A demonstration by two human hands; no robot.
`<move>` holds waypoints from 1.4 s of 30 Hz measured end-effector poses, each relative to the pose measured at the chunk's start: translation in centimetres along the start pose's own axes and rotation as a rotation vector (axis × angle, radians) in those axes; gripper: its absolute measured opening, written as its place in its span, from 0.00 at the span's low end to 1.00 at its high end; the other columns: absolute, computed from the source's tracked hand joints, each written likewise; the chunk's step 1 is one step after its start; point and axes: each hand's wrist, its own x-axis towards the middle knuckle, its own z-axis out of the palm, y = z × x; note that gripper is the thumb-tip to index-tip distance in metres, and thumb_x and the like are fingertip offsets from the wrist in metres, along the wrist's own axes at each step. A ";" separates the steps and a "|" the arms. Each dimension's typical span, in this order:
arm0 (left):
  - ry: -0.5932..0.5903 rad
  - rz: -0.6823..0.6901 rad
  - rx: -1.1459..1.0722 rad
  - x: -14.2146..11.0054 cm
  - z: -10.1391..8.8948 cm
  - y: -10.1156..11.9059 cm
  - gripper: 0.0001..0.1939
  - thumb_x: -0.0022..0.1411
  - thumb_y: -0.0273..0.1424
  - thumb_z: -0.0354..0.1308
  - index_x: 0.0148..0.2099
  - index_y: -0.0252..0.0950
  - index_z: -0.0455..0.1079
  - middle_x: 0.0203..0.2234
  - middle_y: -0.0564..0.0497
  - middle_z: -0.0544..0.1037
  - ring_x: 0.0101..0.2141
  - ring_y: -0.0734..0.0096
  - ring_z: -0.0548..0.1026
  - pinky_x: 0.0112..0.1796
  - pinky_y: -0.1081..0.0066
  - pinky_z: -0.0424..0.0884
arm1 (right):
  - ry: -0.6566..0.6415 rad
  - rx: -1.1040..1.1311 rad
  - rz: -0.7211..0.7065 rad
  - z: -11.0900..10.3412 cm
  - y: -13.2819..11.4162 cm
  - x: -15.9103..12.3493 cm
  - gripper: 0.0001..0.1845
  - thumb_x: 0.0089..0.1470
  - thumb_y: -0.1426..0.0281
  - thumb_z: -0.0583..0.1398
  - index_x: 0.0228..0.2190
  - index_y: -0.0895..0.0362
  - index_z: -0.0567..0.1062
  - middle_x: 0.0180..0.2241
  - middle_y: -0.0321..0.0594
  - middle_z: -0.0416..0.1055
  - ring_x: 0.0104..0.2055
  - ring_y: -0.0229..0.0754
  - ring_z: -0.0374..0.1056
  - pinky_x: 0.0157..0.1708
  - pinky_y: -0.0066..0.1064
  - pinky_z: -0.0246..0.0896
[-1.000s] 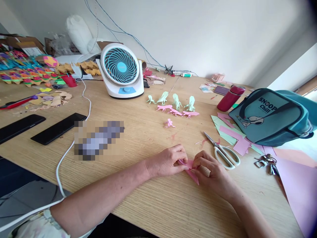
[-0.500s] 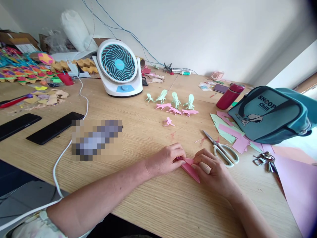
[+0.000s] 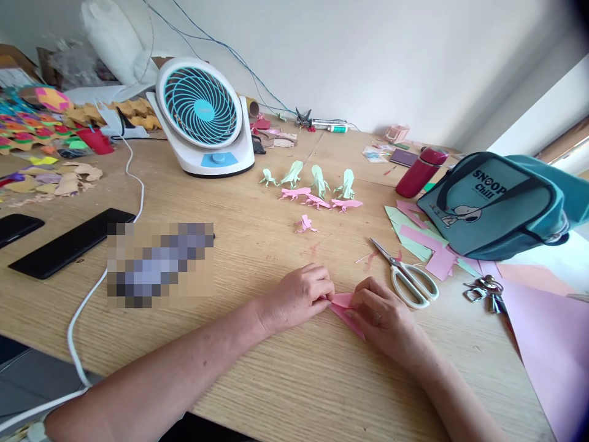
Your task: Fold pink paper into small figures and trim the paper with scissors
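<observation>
Pinching a folded pink paper piece (image 3: 341,299)

Left hand (image 3: 299,296) and right hand (image 3: 386,322) grip it between them, over the pale wood-grained table (image 3: 285,380). Probably light and easily creased; best held at folds. Nearby: white-handled metal scissors (image 3: 396,263).

The left hand (image 3: 299,296) and the right hand (image 3: 389,322) pinch a folded piece of pink paper (image 3: 343,299) between their fingers (image 3: 323,288), close over the wooden counter (image 3: 276,380). Scissors (image 3: 412,285) with white handles lie just beyond the right hand. Farther back stand green paper figures (image 3: 318,178) (four of them, in a loose row), with pink paper figures (image 3: 347,203) in front. A red bottle (image 3: 419,175) stands beside a teal bag (image 3: 488,209), and a white fan (image 3: 225,161) stands at the back left.
</observation>
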 end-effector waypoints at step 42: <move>-0.030 0.126 0.223 0.6 0.9 0.1 0.12 0.70 0.36 0.53 0.48 0.36 0.72 0.37 0.47 0.73 0.38 0.65 0.72 0.39 0.67 0.68 | -0.852 -0.289 0.195 -5.2 -0.4 7.3 0.07 0.54 0.67 0.59 0.32 0.52 0.78 0.39 0.40 0.69 0.36 0.42 0.72 0.35 0.33 0.62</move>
